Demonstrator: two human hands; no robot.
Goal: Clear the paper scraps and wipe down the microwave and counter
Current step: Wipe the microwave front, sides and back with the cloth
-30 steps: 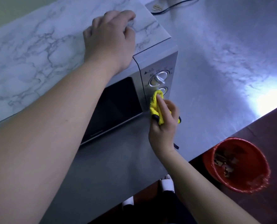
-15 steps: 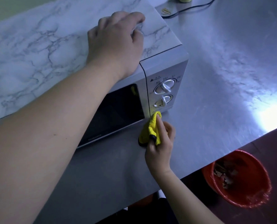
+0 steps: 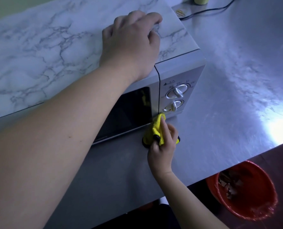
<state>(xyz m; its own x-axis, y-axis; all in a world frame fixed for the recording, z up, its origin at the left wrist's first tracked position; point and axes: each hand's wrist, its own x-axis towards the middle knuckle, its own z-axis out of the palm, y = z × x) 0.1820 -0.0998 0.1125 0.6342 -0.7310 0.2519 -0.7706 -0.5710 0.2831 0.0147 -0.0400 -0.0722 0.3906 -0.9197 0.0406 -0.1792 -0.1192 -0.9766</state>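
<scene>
We've got the steel counter [image 3: 236, 76] spreading wide to the right, and on it the microwave [image 3: 54, 55]: marble-patterned top, dark door glass, control panel at its right end. Down past the counter's near edge sits a red bucket [image 3: 256, 197], and in it a heap of brownish scraps [image 3: 226, 183] lies against the left wall. Our left hand [image 3: 130, 45] lies palm down on the microwave top near the front right corner, fingers a little bent, gripping nothing. Our right hand [image 3: 162, 147] is low at the front, bunching the yellow cloth [image 3: 155, 129], forefinger stretched along it and the other fingers curled round it. The cloth's tip touches the microwave's bottom edge where door meets panel, just under the lower dial [image 3: 173, 105], and its base rests on the counter. A black cable [image 3: 208, 9] trails over the counter behind the microwave.
</scene>
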